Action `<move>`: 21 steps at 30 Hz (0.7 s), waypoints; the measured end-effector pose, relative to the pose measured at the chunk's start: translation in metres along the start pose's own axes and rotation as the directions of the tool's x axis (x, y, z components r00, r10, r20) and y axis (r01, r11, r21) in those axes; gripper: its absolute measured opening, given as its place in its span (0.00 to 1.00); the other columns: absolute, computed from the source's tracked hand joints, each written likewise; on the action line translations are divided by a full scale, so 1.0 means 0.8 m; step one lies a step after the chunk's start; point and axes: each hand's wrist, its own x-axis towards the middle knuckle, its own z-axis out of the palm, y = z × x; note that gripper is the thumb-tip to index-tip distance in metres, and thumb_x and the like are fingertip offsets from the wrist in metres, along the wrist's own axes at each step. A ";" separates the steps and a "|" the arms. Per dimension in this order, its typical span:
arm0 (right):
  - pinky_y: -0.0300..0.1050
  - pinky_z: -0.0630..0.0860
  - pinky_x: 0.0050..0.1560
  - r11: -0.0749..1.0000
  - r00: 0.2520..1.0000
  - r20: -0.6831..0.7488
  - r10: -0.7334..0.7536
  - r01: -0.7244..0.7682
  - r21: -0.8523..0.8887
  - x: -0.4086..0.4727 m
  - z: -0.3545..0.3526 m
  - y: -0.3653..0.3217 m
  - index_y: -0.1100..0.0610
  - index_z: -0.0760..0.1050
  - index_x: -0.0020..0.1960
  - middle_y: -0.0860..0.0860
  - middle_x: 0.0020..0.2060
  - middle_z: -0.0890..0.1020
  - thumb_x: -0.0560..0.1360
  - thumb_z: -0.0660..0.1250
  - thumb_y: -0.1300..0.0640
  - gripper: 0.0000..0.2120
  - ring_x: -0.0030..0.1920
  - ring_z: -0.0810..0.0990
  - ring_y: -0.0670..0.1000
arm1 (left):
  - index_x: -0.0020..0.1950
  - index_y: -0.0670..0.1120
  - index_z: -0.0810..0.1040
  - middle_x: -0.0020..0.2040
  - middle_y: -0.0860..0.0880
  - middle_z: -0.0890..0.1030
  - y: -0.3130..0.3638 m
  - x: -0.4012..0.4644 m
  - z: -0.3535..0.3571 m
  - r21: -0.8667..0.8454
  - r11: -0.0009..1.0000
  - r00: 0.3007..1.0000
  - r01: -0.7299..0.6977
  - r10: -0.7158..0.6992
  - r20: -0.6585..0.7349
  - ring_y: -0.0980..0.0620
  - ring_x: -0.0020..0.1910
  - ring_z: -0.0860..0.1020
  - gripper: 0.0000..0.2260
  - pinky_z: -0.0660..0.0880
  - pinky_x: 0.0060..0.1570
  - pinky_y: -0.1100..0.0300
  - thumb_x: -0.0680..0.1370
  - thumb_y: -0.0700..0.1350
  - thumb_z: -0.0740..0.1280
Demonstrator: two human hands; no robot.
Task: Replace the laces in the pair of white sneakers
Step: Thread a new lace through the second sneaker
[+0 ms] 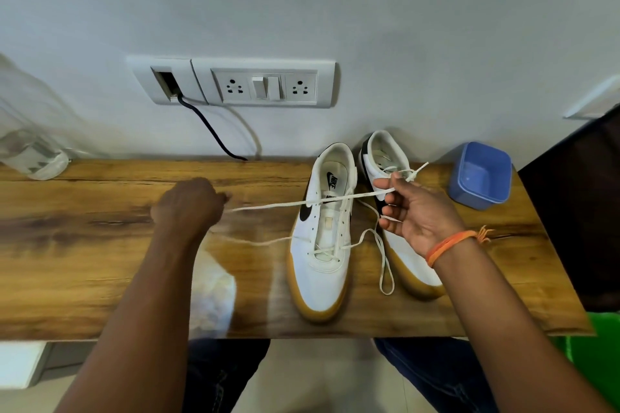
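On the wooden table (100, 245), hands stretch a flat white lace (268, 206).

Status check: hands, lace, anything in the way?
Left hand closed on the lace, pulled out to the left. Right hand pinches the other stretch. Near sneaker laced only at bottom eyelets. Blue container sits clear, right.

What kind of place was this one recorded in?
Probably a home or office room, at a desk against a wall: a wooden desktop, a wall socket panel just above it, and a blue tub beside the sneakers.
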 end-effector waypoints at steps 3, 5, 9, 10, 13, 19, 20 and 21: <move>0.41 0.75 0.29 0.998 1.000 0.027 -0.001 0.003 -0.067 -0.007 0.013 0.007 0.61 0.82 0.50 0.50 0.31 0.75 0.81 0.63 0.53 0.13 0.29 0.73 0.46 | 0.56 0.41 0.78 0.58 0.37 0.79 0.006 -0.014 -0.001 0.035 0.994 0.978 0.106 -0.098 -0.184 0.35 0.59 0.75 0.16 0.69 0.55 0.46 0.82 0.54 0.62; 0.41 0.75 0.29 0.994 0.996 0.085 0.010 0.000 -0.113 -0.014 0.025 0.014 0.61 0.82 0.48 0.50 0.30 0.76 0.81 0.63 0.54 0.13 0.29 0.73 0.47 | 0.56 0.42 0.78 0.57 0.37 0.80 0.020 -0.017 0.003 0.035 0.999 0.967 0.037 -0.027 -0.254 0.36 0.60 0.75 0.15 0.69 0.57 0.45 0.82 0.53 0.62; 0.41 0.74 0.30 0.970 0.985 0.171 0.034 0.009 -0.245 -0.022 0.045 0.032 0.66 0.81 0.51 0.54 0.32 0.77 0.80 0.64 0.54 0.15 0.29 0.73 0.49 | 0.46 0.45 0.83 0.41 0.46 0.84 0.077 -0.035 0.007 -0.508 0.732 0.889 -0.453 0.412 -0.199 0.46 0.44 0.81 0.11 0.74 0.44 0.54 0.81 0.50 0.66; 0.42 0.73 0.30 0.964 0.983 0.182 0.036 0.014 -0.267 -0.022 0.048 0.035 0.66 0.81 0.51 0.54 0.32 0.77 0.80 0.64 0.54 0.15 0.29 0.73 0.49 | 0.47 0.46 0.84 0.40 0.48 0.84 0.094 -0.049 0.007 -0.601 0.630 0.843 -0.493 0.518 -0.148 0.50 0.40 0.81 0.10 0.74 0.41 0.57 0.80 0.50 0.67; 0.42 0.74 0.31 0.950 0.977 0.210 0.049 0.019 -0.310 -0.024 0.051 0.039 0.63 0.82 0.45 0.55 0.33 0.79 0.80 0.64 0.57 0.13 0.29 0.75 0.49 | 0.49 0.43 0.86 0.37 0.49 0.83 0.123 -0.075 0.022 -0.678 0.505 0.717 -0.534 0.695 -0.047 0.64 0.29 0.74 0.07 0.67 0.33 0.72 0.79 0.45 0.70; 0.39 0.73 0.30 0.923 0.973 0.225 0.043 0.047 -0.382 -0.022 0.048 0.040 0.63 0.83 0.47 0.56 0.34 0.80 0.79 0.64 0.58 0.11 0.31 0.75 0.49 | 0.50 0.39 0.85 0.29 0.56 0.79 0.127 -0.073 0.036 -0.781 0.430 0.735 -0.454 0.676 -0.056 0.63 0.24 0.71 0.05 0.65 0.30 0.74 0.77 0.39 0.71; 0.39 0.73 0.30 0.918 0.971 0.236 0.045 0.053 -0.392 -0.022 0.048 0.040 0.64 0.83 0.47 0.56 0.34 0.80 0.79 0.64 0.58 0.11 0.31 0.76 0.49 | 0.50 0.40 0.85 0.27 0.56 0.78 0.127 -0.072 0.037 -0.795 0.419 0.734 -0.438 0.677 -0.048 0.62 0.25 0.70 0.05 0.66 0.30 0.72 0.77 0.40 0.72; 0.40 0.73 0.30 0.916 0.968 0.245 0.048 0.055 -0.398 -0.023 0.048 0.040 0.64 0.83 0.47 0.56 0.34 0.80 0.79 0.64 0.58 0.11 0.31 0.76 0.49 | 0.49 0.40 0.85 0.27 0.56 0.78 0.127 -0.071 0.039 -0.808 0.410 0.734 -0.423 0.678 -0.040 0.61 0.26 0.70 0.04 0.67 0.31 0.69 0.77 0.40 0.72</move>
